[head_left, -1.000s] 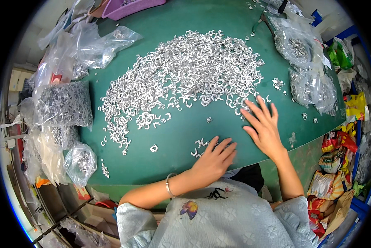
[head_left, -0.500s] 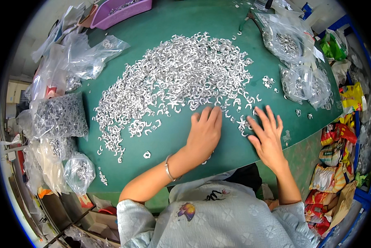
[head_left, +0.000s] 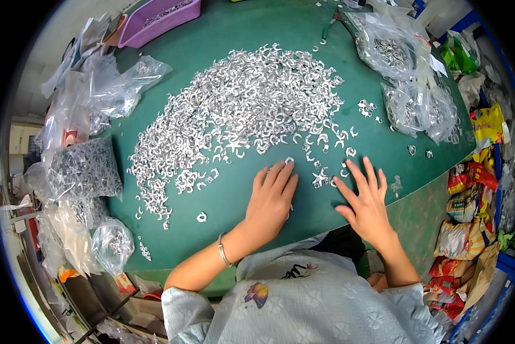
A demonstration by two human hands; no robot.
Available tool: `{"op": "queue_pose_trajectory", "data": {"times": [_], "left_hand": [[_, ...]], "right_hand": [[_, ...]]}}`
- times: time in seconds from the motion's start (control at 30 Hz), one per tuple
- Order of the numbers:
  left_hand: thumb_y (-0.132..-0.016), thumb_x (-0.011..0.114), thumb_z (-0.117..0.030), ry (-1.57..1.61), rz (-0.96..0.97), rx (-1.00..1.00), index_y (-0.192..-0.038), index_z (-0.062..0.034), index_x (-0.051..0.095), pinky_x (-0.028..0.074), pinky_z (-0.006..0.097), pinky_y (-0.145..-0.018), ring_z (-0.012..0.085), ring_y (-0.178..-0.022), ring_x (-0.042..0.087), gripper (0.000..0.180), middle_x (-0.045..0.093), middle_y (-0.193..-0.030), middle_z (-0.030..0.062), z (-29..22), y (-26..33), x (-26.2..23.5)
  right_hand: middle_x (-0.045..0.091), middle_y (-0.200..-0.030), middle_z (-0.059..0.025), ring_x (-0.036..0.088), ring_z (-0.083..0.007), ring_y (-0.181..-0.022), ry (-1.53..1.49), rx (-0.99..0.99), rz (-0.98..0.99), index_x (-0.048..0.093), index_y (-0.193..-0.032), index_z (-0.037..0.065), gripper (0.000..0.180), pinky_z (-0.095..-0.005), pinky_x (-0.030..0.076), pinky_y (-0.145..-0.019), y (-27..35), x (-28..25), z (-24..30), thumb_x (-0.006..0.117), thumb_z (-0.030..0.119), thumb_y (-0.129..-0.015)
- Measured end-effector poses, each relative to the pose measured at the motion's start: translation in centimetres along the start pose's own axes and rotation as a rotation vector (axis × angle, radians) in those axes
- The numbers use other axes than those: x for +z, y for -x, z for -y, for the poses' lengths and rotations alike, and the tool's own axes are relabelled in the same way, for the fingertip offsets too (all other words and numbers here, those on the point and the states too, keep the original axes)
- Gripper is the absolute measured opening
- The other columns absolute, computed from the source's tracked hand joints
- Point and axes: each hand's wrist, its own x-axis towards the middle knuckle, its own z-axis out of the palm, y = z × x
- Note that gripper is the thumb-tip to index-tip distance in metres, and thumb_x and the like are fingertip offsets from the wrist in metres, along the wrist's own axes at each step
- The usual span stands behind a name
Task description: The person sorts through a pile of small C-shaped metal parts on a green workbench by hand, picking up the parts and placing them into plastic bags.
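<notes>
A broad pile of small silvery C-shaped metal pieces (head_left: 251,97) lies across the table, with loose ones along its near edge. My left hand (head_left: 270,198), a bangle (head_left: 224,251) on its wrist, rests palm down below the pile, fingers stretched out side by side. One curved metal piece (head_left: 289,160) lies at its fingertips; whether they press on it is hard to see. My right hand (head_left: 367,209) is spread to the right, its index fingertip beside a few loose pieces (head_left: 324,179). Another piece (head_left: 350,152) lies just past its fingers. Neither hand grips anything visible.
The green tabletop (head_left: 234,206) carries clear bags of metal parts at left (head_left: 85,166) and right (head_left: 409,109). A purple tray (head_left: 160,23) stands at the far left, pliers (head_left: 329,27) at the far right. One ring-like piece (head_left: 202,217) lies near my left forearm.
My left hand has drawn back from the pile's edge toward me, its fingers now straighter. My right hand has shifted slightly nearer to me. The view has moved a little.
</notes>
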Motion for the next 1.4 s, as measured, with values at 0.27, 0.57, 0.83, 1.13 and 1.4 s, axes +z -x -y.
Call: {"op": "queue_pose_trajectory", "data": {"times": [0.27,0.57,0.83,1.13,1.4], "left_hand": [[-0.078,0.062,-0.001,0.126,-0.011,0.023,-0.122,0.0002,0.057,0.039,0.045,-0.092,0.0322,-0.112,0.052,0.044,0.053,-0.123,0.0155,-1.6,0.2,0.0],[-0.081,0.066,-0.007,0.058,0.067,0.097,-0.120,0.0040,0.055,0.040,0.044,-0.088,0.0299,-0.112,0.052,0.043,0.052,-0.124,0.0151,-2.2,3.5,0.4],[-0.081,0.061,0.002,-0.028,0.048,-0.037,-0.123,0.0068,0.053,0.035,0.051,-0.108,0.0386,-0.129,0.044,0.043,0.044,-0.139,0.0222,-0.3,0.1,0.1],[-0.076,0.058,0.003,0.269,0.058,0.071,-0.119,0.0065,0.057,0.040,0.050,-0.103,0.0397,-0.125,0.047,0.043,0.049,-0.132,0.0224,-2.8,2.3,-0.7],[-0.077,0.056,0.000,0.210,0.091,0.114,-0.115,0.0077,0.058,0.037,0.051,-0.107,0.0380,-0.126,0.046,0.039,0.050,-0.131,0.0221,-2.0,3.9,0.1]], "right_hand": [[0.032,-0.151,-0.0128,0.020,-0.0403,-0.142,-0.105,-0.053,-0.012,0.057,-0.132,0.018,0.054,-0.0655,0.016,-0.108,-1.1,0.1,1.4,0.071,0.026,-0.080],[0.032,-0.151,-0.0131,0.020,-0.0414,-0.142,0.032,0.033,-0.012,0.056,-0.131,0.010,0.053,-0.0663,0.016,-0.107,0.2,0.0,0.0,0.069,0.023,-0.081],[0.028,-0.153,-0.0141,0.017,-0.0432,-0.143,-0.074,-0.065,0.072,0.054,-0.135,0.018,0.065,-0.0674,0.015,-0.107,0.0,0.3,2.7,0.076,0.028,-0.075],[0.030,-0.152,-0.0140,0.018,-0.0427,-0.142,0.016,0.056,-0.067,0.057,-0.133,0.020,0.057,-0.0649,0.014,-0.109,0.6,1.1,-0.1,0.072,0.027,-0.078],[0.032,-0.150,-0.0151,0.020,-0.0420,-0.142,-0.030,0.086,-0.090,0.057,-0.132,0.014,0.055,-0.0650,0.014,-0.107,1.3,0.7,0.5,0.070,0.022,-0.079]]}}
